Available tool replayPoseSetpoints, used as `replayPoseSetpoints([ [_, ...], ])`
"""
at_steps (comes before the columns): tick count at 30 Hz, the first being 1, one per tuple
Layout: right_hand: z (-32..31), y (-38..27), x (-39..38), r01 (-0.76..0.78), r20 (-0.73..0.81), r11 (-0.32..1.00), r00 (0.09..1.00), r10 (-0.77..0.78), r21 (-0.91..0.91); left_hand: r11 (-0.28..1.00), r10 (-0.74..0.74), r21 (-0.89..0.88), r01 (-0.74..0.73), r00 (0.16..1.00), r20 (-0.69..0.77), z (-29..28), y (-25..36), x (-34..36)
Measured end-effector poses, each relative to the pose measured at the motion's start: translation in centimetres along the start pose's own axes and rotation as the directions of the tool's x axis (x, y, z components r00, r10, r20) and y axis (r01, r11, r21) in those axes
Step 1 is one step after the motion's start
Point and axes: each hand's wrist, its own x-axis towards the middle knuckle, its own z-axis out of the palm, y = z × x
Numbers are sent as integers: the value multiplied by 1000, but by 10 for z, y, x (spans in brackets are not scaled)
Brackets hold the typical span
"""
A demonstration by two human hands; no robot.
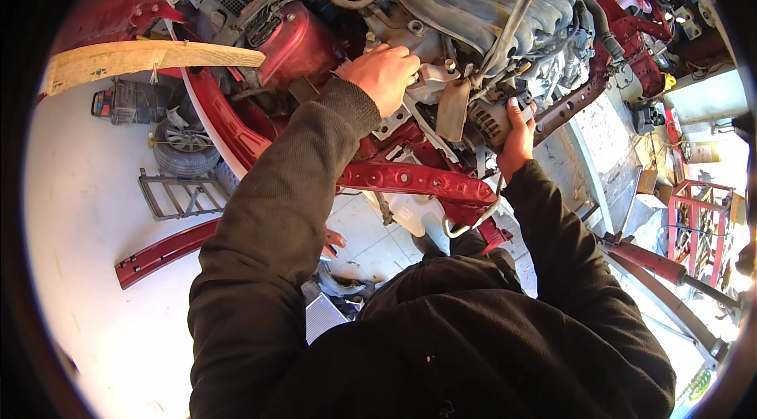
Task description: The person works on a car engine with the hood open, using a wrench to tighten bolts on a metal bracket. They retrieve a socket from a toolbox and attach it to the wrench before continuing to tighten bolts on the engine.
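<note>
My left hand reaches into the engine bay with its fingers curled down beside a pale metal bracket. What lies under those fingertips is hidden. Lower right of it, my right hand wraps round the side of an alternator, a rounded metal housing with slots, thumb on top. A flat, dull metal plate hangs between the two hands. Beyond them sits the dusty grey engine, crossed by a long strap or bar. Nearer my body runs a red front crossmember.
A wooden plank juts in from the left above a wheel and a metal frame. A loose red beam lies lower left. Below the crossmember is a whitish plastic tank. A red rack stands far right.
</note>
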Motion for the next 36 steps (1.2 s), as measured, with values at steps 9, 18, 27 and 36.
replayPoseSetpoints([
  [9,4,-5,-5,-27,23,1000,999,27,16,995,-59,83,51,994,95,-1,3,19],
  [18,0,-1,-1,-9,19,1000,1000,9,10,1000,17,23,-20,991,130,-3,-7,22],
  [27,-4,3,6,1,54,1000,999,-2,25,999,-27,34,23,994,109,1,-3,18],
  [36,-5,-3,3,-46,61,999,997,47,-11,999,-36,23,34,997,71,2,-2,12],
])
